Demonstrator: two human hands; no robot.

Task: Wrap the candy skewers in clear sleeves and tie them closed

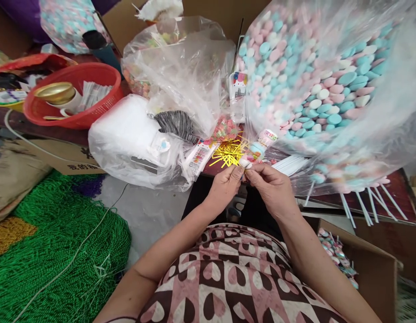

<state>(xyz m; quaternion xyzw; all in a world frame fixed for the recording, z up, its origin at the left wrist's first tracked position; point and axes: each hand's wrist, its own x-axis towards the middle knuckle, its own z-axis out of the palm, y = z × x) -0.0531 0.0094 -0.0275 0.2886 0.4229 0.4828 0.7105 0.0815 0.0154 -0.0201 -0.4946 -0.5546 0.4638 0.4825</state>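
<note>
A wrapped candy lollipop with blue, white and pink candy and a printed top points up and away from me. My left hand and my right hand meet at its lower end, fingertips pinched closed around the gathered wrapper. What lies between the fingertips is mostly hidden. Just beyond my hands sits a pile of gold twist ties. White sticks lie to the right of my right hand. Printed wrappers are left of the ties, near a small heap of gummy candies.
A large clear bag of pastel candies fills the right side, with stick candies at the table edge. Leftward are a bag of gummies, a white plastic bag and a red basket. A carton holds wrapped candies below.
</note>
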